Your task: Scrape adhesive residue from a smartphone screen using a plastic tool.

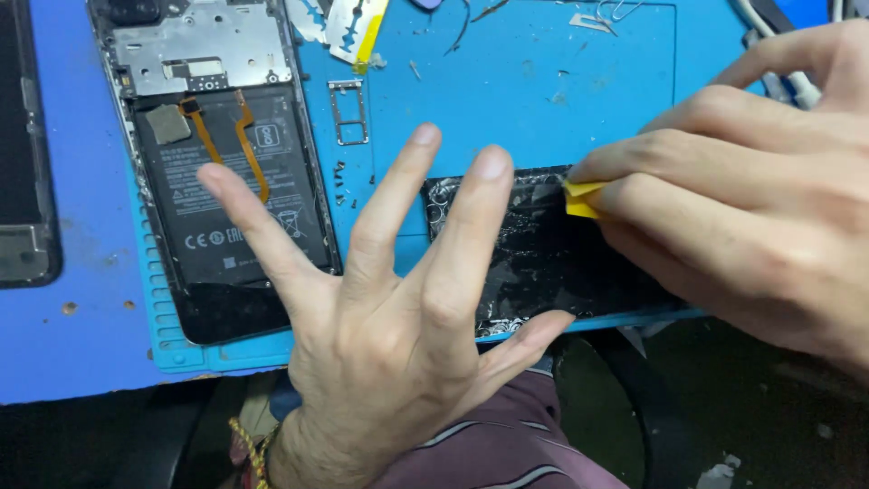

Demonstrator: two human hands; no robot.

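My left hand [389, 308] is spread wide, fingers apart, hovering over the blue work mat [507, 100], its thumb touching the near edge of a black phone back cover [543, 254] that lies inner side up with adhesive residue. My right hand [751, 199] pinches a small yellow plastic pick [579, 199] and presses it onto the cover's upper right part. To the left lies an opened phone [217, 172] with its black battery, orange flex cables and a metal shield showing.
A SIM tray [349, 113] and tiny screws [341, 186] lie on the mat beside the opened phone. A razor blade [348, 23] and tweezers rest at the mat's far edge. Another dark device [23, 145] lies at far left. The table's near edge drops to my lap.
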